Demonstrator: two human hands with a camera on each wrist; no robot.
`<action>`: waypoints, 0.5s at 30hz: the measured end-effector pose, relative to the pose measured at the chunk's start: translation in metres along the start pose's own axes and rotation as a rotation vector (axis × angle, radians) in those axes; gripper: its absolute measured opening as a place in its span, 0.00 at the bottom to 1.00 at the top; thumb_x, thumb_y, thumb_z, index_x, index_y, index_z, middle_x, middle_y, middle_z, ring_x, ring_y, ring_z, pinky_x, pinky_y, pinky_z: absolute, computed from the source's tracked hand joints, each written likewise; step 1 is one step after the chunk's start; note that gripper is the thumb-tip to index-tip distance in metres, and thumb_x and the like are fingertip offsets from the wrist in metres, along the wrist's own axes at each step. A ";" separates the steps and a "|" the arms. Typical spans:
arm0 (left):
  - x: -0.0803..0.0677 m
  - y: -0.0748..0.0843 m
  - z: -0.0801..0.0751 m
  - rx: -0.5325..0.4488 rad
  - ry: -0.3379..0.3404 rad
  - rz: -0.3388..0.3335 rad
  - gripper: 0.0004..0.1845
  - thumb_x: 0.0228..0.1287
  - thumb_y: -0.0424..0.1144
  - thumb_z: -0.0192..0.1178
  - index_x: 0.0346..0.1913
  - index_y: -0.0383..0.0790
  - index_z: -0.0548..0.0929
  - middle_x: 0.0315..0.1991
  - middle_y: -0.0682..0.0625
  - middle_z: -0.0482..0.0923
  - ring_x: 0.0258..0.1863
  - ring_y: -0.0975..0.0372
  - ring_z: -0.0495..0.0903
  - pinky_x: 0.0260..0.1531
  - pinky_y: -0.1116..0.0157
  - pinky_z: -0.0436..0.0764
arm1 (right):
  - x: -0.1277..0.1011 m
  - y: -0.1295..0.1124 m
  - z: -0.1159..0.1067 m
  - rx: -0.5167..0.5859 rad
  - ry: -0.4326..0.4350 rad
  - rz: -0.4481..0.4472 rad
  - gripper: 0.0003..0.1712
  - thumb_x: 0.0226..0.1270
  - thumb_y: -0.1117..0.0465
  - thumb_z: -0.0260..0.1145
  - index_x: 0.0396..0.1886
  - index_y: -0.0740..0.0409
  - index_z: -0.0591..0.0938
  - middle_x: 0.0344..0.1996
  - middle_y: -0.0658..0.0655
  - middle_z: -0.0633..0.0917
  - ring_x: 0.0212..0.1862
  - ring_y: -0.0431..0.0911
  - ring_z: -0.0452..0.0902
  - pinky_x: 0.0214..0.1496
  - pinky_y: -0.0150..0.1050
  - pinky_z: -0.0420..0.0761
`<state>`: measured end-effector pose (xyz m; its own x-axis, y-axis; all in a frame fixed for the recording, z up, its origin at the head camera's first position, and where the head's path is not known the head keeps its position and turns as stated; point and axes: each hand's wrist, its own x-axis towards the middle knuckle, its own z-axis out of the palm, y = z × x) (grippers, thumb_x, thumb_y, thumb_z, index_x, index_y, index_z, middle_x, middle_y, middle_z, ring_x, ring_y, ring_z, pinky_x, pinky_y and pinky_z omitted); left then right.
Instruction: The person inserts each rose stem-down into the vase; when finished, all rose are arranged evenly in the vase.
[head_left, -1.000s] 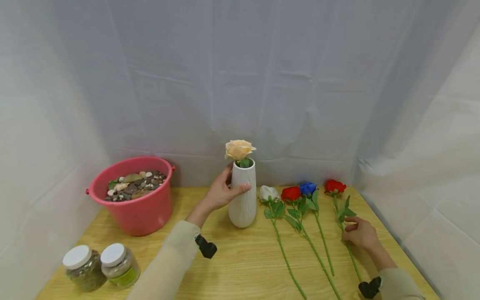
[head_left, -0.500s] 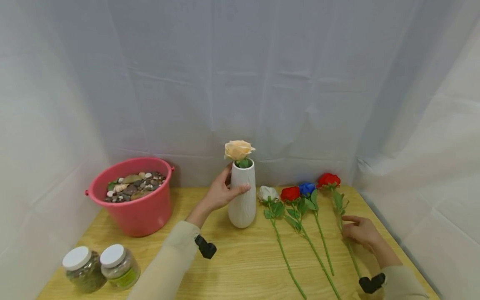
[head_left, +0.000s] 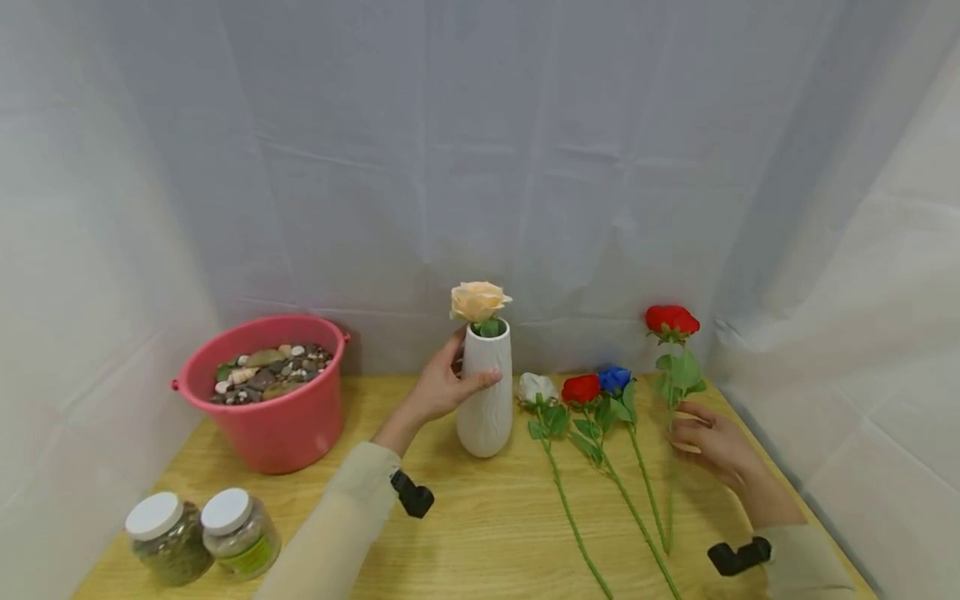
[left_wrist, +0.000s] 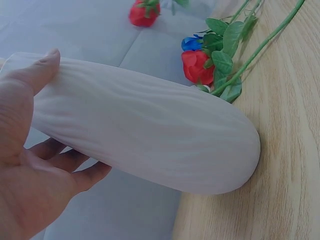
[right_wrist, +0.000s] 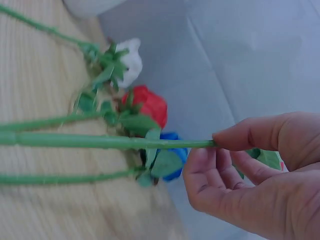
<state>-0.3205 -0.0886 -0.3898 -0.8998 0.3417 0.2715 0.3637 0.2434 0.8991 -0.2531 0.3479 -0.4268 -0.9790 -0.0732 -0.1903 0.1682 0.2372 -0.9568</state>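
Pinched a red rose [head_left: 682, 372] by its thin green stem between thumb and fingers of the right hand [head_left: 712, 443], with bloom and leaves above the grip; clasped in the left hand [head_left: 444, 382] the upper part of a wavy-ridged, round-based white vase [head_left: 483, 412], upright on the wood-grained tabletop [head_left: 468, 533].

In the head view, the stem of the cream rose [head_left: 478, 302] vanishes inside the white vase [head_left: 486, 408], which also hides part of the left hand [head_left: 438, 387]. Print on the green label [head_left: 252, 556] of one jar [head_left: 240, 533] is too small to read. The wall of the pink bucket [head_left: 288, 433] conceals how deep the stones [head_left: 273, 371] lie. In the right wrist view, the right hand [right_wrist: 260, 192] blocks nearly all of the held red rose [head_left: 672, 321] bloom.
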 end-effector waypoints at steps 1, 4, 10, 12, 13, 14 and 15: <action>0.000 0.000 0.000 0.000 0.001 0.000 0.49 0.70 0.41 0.71 0.86 0.47 0.52 0.78 0.37 0.66 0.73 0.41 0.72 0.69 0.39 0.75 | 0.000 -0.004 0.003 0.015 0.000 -0.012 0.47 0.78 0.68 0.62 0.84 0.73 0.45 0.56 0.55 0.78 0.47 0.34 0.83 0.53 0.38 0.87; 0.000 0.001 0.000 0.002 0.002 -0.001 0.49 0.71 0.41 0.71 0.86 0.48 0.52 0.78 0.37 0.67 0.73 0.41 0.72 0.69 0.39 0.75 | 0.000 -0.013 0.011 0.062 -0.001 -0.052 0.47 0.77 0.68 0.63 0.83 0.70 0.46 0.48 0.46 0.80 0.48 0.36 0.83 0.54 0.39 0.87; -0.001 0.002 0.000 0.002 0.001 0.001 0.49 0.70 0.41 0.71 0.86 0.48 0.52 0.78 0.37 0.67 0.73 0.41 0.72 0.69 0.38 0.75 | 0.003 -0.028 0.025 0.170 0.019 -0.126 0.43 0.78 0.69 0.62 0.81 0.67 0.48 0.43 0.43 0.81 0.46 0.38 0.83 0.54 0.40 0.88; -0.001 0.002 0.000 0.000 0.000 0.005 0.49 0.70 0.41 0.71 0.86 0.48 0.52 0.78 0.37 0.67 0.73 0.40 0.73 0.69 0.38 0.75 | 0.004 -0.033 0.030 0.212 0.034 -0.150 0.39 0.78 0.69 0.62 0.79 0.65 0.52 0.42 0.43 0.81 0.46 0.37 0.83 0.54 0.40 0.88; -0.001 0.002 0.000 0.000 -0.001 0.004 0.49 0.71 0.42 0.71 0.86 0.48 0.52 0.78 0.37 0.66 0.73 0.40 0.72 0.69 0.38 0.75 | 0.004 -0.035 0.033 0.238 0.042 -0.163 0.36 0.78 0.69 0.62 0.77 0.63 0.55 0.41 0.43 0.81 0.46 0.37 0.84 0.53 0.39 0.88; -0.001 0.002 0.000 -0.001 -0.001 0.002 0.49 0.71 0.42 0.71 0.86 0.48 0.52 0.78 0.37 0.66 0.73 0.41 0.72 0.69 0.38 0.75 | 0.005 -0.037 0.035 0.268 0.049 -0.175 0.32 0.78 0.69 0.62 0.74 0.61 0.58 0.39 0.43 0.82 0.45 0.37 0.84 0.53 0.39 0.89; -0.001 0.001 0.000 -0.001 -0.001 0.000 0.49 0.71 0.42 0.71 0.86 0.49 0.52 0.78 0.37 0.66 0.73 0.41 0.72 0.69 0.38 0.75 | 0.005 -0.039 0.038 0.300 0.057 -0.187 0.29 0.78 0.70 0.62 0.71 0.59 0.60 0.38 0.43 0.83 0.45 0.37 0.85 0.53 0.39 0.89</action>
<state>-0.3192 -0.0885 -0.3888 -0.8995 0.3429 0.2709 0.3633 0.2423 0.8996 -0.2603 0.3013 -0.3990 -0.9995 -0.0321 -0.0013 0.0036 -0.0710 -0.9975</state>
